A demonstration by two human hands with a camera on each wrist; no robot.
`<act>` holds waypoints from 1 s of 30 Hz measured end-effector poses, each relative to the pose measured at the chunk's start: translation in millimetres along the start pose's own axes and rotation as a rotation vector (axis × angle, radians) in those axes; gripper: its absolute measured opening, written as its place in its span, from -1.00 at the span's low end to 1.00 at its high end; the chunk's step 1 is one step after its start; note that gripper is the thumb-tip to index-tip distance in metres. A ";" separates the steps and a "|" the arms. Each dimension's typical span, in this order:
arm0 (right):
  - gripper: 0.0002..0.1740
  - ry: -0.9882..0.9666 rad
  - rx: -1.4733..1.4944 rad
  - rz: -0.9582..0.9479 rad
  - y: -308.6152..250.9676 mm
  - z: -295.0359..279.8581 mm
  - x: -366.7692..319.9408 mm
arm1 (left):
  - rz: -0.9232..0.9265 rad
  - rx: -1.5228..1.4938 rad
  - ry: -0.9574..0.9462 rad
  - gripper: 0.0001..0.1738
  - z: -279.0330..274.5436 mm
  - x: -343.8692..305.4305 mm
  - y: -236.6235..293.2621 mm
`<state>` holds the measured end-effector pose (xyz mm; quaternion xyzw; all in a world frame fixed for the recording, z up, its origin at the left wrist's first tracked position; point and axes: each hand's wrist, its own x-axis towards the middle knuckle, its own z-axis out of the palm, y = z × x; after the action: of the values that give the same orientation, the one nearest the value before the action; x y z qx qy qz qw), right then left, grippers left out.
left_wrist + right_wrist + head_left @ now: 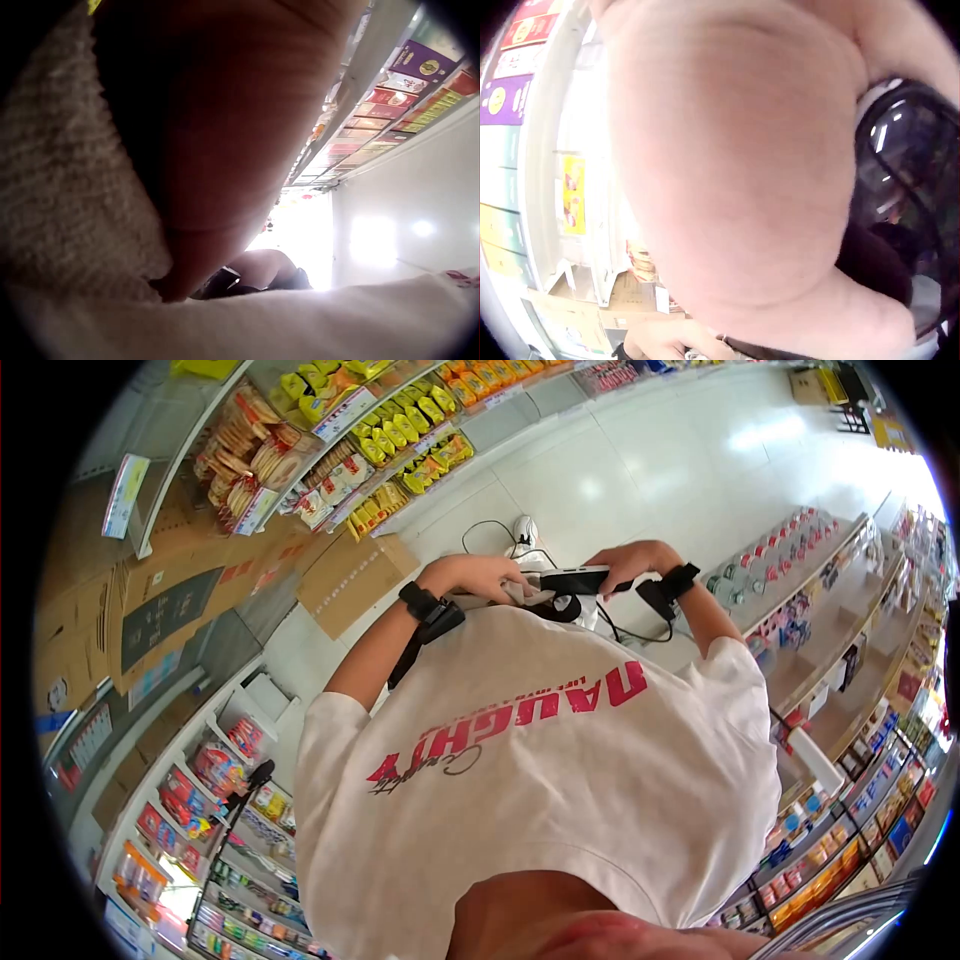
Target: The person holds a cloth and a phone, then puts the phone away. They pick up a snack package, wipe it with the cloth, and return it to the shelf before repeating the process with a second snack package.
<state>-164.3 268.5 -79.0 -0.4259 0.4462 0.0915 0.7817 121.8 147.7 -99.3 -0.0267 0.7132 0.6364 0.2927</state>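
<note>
In the head view both hands meet in front of the waist. My right hand [625, 563] grips a flat black device with a pale edge [575, 579], like a phone or power bank. The right wrist view shows a glossy dark surface [900, 161] beside the palm, with a black cable across it. My left hand [480, 575] is at the device's other side, its fingers bent at a pale cloth [524, 594]. Coarse beige knit fabric [67, 172] lies close beside that hand in the left wrist view. Its fingertips are mostly hidden.
Snack shelves [400, 435] run along the upper left, above cardboard boxes [355, 585]. More stocked shelves [830, 650] stand at the right. Black cables [640, 635] hang below the hands near a white shoe [524, 530] on the tiled floor [640, 470].
</note>
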 end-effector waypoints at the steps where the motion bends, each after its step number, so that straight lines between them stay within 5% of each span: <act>1: -0.40 -0.008 -0.104 0.046 -7.9 -0.6 0.8 | -0.014 0.033 0.004 -0.49 2.0 -3.6 1.0; 2: -0.26 -0.014 -0.209 0.092 -15.1 -0.4 4.4 | -0.025 0.069 0.010 -0.49 3.4 -6.8 1.9; 6: -0.30 0.204 -0.470 -0.154 1.4 18.3 39.0 | -0.053 0.145 0.014 -0.43 8.5 -18.5 6.8; 7: -0.44 0.294 -0.531 -0.164 -3.3 28.8 48.3 | -0.043 0.157 0.017 -0.42 10.6 -21.6 4.0; 10: -0.39 0.387 -0.798 0.037 -39.3 61.0 65.8 | -0.050 0.216 0.039 -0.40 14.4 -28.3 -1.3; 12: -0.55 0.449 -0.851 -0.103 -31.4 64.7 90.0 | -0.101 0.280 0.064 -0.39 17.0 -35.5 2.6; 16: -0.71 0.411 -0.917 0.003 -64.8 73.0 113.5 | -0.088 0.270 0.191 -0.51 15.7 -56.4 -3.5; 18: -0.68 0.395 -0.900 -0.095 -61.6 81.6 100.6 | -0.058 0.298 0.327 -0.58 7.9 -73.2 -12.8; 21: -0.62 0.367 -0.959 0.100 -93.0 87.6 88.4 | 0.010 0.282 0.584 -0.63 -2.8 -113.5 -0.6; 24: -0.61 0.345 -1.028 -0.017 -107.2 88.5 128.1 | 0.144 0.126 0.754 -0.64 -12.4 -150.0 12.7; 28: -0.64 0.249 -0.802 -0.088 -105.9 67.4 149.8 | 0.223 0.002 1.075 -0.61 -3.7 -199.3 32.1; 30: -0.47 0.166 -0.603 -0.015 -119.2 65.0 126.2 | 0.272 -0.110 1.214 -0.58 4.5 -220.9 30.0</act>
<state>12.2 213.2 -91.8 -0.6480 0.4580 0.1789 0.5816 293.9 83.6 27.0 -0.3078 0.7154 0.5752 -0.2504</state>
